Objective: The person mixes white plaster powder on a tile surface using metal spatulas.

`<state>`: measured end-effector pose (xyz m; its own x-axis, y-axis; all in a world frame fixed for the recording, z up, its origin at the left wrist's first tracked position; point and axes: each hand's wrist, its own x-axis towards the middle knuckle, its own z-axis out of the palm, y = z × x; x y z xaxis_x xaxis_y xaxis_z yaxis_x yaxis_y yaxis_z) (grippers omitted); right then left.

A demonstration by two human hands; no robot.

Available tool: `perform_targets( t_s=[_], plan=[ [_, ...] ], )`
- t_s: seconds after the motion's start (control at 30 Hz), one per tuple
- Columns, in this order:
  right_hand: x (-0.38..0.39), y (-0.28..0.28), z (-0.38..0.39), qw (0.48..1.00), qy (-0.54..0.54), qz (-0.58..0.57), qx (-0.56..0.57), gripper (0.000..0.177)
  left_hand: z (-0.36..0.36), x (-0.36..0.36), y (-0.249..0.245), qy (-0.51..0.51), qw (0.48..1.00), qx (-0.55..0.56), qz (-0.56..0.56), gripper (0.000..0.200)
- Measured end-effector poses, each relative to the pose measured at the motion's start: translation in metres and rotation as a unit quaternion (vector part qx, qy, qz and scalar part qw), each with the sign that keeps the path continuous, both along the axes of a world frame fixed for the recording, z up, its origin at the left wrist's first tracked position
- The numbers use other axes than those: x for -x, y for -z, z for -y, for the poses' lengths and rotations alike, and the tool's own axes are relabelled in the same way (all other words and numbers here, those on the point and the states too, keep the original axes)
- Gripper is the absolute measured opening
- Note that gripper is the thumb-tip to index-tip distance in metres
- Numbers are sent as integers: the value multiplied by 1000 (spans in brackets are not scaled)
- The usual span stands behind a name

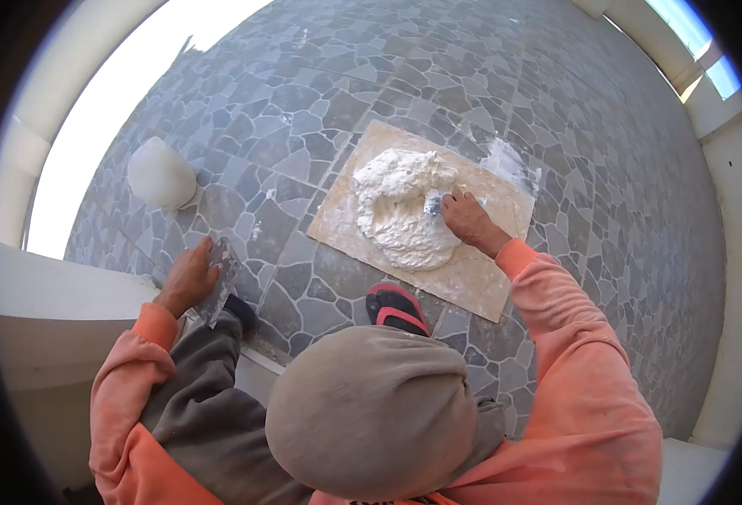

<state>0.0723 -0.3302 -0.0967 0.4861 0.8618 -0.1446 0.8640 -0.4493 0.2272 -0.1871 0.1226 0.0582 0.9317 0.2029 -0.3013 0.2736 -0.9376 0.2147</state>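
Right hand [465,217] extended, trowel [432,204] in plaster [400,215].

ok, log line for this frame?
left hand: holds scraper, off the floor | right hand: presses blade into paste | paste: heaped on slab | lump: on floor, apart

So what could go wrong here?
The white paste reaches near the edge of the board, so the right hand and its small tool could push some onto the stone floor. The sandal beside the board might step in it. The trowel under the left hand could scratch that floor.
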Motion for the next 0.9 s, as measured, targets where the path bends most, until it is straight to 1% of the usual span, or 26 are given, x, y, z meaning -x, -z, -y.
perform_targets(
  t_s=[0.07,0.1,0.17,0.23,0.3,0.33,0.37,0.43,0.47,0.57,0.6,0.67,0.73,0.8,0.83,0.87,0.9],
  plan=[
    [3,12,0,997,-37,-35,53,17,-2,1,0,9,1000,4,27,44],
    [0,4,-1,997,-34,-43,49,17,-3,2,1,11,999,8,41,44],
    [-8,-28,-4,997,-32,-59,49,17,-2,0,0,-5,999,11,30,42],
    [-8,-32,-7,1000,-4,-2,7,15,1,0,3,-5,999,16,31,42],
    [-8,-12,-12,998,9,59,-38,14,-1,3,2,4,999,16,51,41],
    [-4,0,-14,998,-28,44,-17,14,-1,3,1,5,999,17,49,41],
    [-2,8,-11,999,-29,12,7,15,-1,2,-1,7,999,17,47,41],
    [5,-11,-16,996,-36,-53,61,15,0,-2,-4,5,999,16,41,40],
    [3,-26,-17,996,-30,-44,70,15,2,-2,-5,-2,999,16,38,40],
    [8,-43,-29,999,12,17,-26,17,4,2,-2,-10,999,21,31,39],
    [8,-28,-30,999,2,48,-23,18,3,2,-3,-11,999,22,32,39],
    [14,2,-27,999,-36,2,28,17,1,1,-5,-6,999,21,34,39],
    [18,-8,-30,995,-64,-40,61,15,-3,-1,-4,1,999,15,42,40],
    [7,-30,-33,998,-55,-27,29,16,-4,3,4,3,999,12,50,41],
    [6,-41,-32,999,-45,-23,14,16,-2,4,5,-1,999,16,38,41],
    [8,-49,-36,999,-31,4,4,16,0,1,2,-4,999,17,29,42],
    [7,-41,-36,999,-38,9,-3,16,1,0,-1,-7,1000,16,21,43]
  ],
)
